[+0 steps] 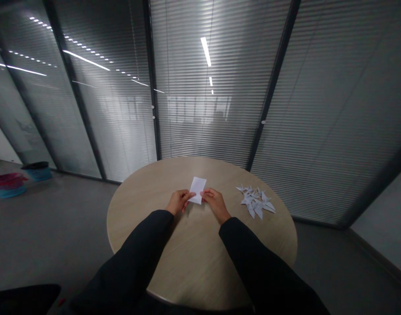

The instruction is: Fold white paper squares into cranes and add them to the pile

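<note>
A small white sheet of paper (pixel 197 189), folded into a narrow rectangle, lies on the round wooden table (pixel 154 192). My left hand (pixel 178 201) pinches its near left edge. My right hand (pixel 214 202) pinches its near right edge. Both arms wear dark sleeves. To the right of my right hand lies a pile of several folded white paper shapes (pixel 255 201) with pointed tips.
Glass walls with closed blinds (pixel 203 87) stand just behind the table. On the grey floor at the far left are a red and blue basin (pixel 6 184) and a dark-rimmed blue tub (pixel 37 170). A dark chair edge (pixel 23 297) shows at the bottom left.
</note>
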Demonstrator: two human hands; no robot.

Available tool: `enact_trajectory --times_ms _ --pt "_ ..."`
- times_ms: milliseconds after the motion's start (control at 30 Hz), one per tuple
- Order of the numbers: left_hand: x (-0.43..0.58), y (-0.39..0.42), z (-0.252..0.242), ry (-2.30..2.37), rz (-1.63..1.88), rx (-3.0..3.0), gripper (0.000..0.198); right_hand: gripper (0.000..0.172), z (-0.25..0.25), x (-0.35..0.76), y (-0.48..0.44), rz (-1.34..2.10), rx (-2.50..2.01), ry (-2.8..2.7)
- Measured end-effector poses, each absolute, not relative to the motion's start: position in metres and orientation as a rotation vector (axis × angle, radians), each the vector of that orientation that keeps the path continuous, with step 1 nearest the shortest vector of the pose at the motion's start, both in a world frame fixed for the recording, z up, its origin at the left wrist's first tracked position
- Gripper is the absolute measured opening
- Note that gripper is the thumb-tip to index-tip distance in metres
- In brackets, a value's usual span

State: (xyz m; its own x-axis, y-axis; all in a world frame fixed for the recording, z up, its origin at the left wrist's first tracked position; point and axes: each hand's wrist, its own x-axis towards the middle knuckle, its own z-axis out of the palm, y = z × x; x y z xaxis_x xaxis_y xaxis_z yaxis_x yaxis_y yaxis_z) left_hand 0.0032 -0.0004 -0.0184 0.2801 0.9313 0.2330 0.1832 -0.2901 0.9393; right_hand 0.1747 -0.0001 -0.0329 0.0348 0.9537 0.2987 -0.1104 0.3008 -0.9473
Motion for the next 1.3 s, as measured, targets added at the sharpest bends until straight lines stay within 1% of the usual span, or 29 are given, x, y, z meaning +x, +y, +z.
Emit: enact_trajectory --times_ms 133,267,400,500,567,633,700,767,800,900,967,1133,1200,1300 --pt "0.003 0.000 -0.022 0.993 1.061 1.655 0.049 0.039 -0.033 0.175 0.001 1.026 -0.894 -1.250" --pt "0.006 0.003 -0.026 0.914 1.152 1.451 0.056 0.040 -0.035 0.174 0.002 1.075 -0.912 -1.295" --pt "0.007 0.007 -0.027 0.811 1.209 1.190 0.052 0.032 -0.037 0.173 0.000 1.004 -0.936 -1.482" --pt "0.005 0.010 -0.028 0.751 1.244 1.095 0.043 0.025 -0.035 0.172 -0.007 0.757 -1.013 -1.667" --pt "0.002 0.013 -0.030 0.754 1.269 1.060 0.038 0.032 -0.031 0.171 -0.013 0.511 -1.047 -1.725" --pt "0.000 0.017 -0.033 0.782 1.304 1.025 0.034 0.043 -0.026 0.171 -0.019 0.234 -0.973 -1.855" --pt "-0.003 0.020 -0.035 0.811 1.330 0.995 0.031 0.051 -0.021 0.171 -0.023 0.044 -0.878 -2.025" --pt "-0.004 0.023 -0.037 0.826 1.334 0.990 0.029 0.048 -0.020 0.171 -0.024 -0.055 -0.812 -2.159" --pt "-0.005 0.023 -0.038 0.832 1.327 0.997 0.029 0.043 -0.020 0.171 -0.024 -0.079 -0.793 -2.198" --pt "-0.004 0.023 -0.038 0.845 1.298 1.035 0.030 0.019 -0.022 0.170 -0.021 -0.074 -0.783 -2.204" --pt "-0.003 0.022 -0.037 0.848 1.263 1.070 0.029 0.010 -0.023 0.170 -0.020 -0.025 -0.797 -2.145" --pt "0.003 0.016 -0.034 0.805 1.104 1.152 0.025 0.012 -0.024 0.172 -0.015 0.111 -0.847 -1.948" --pt "0.005 0.012 -0.033 0.788 1.056 1.159 0.029 0.013 -0.026 0.173 -0.012 0.141 -0.885 -1.884" --pt "0.007 0.007 -0.031 0.750 1.021 1.172 0.044 0.012 -0.031 0.176 -0.007 0.146 -0.951 -1.790"
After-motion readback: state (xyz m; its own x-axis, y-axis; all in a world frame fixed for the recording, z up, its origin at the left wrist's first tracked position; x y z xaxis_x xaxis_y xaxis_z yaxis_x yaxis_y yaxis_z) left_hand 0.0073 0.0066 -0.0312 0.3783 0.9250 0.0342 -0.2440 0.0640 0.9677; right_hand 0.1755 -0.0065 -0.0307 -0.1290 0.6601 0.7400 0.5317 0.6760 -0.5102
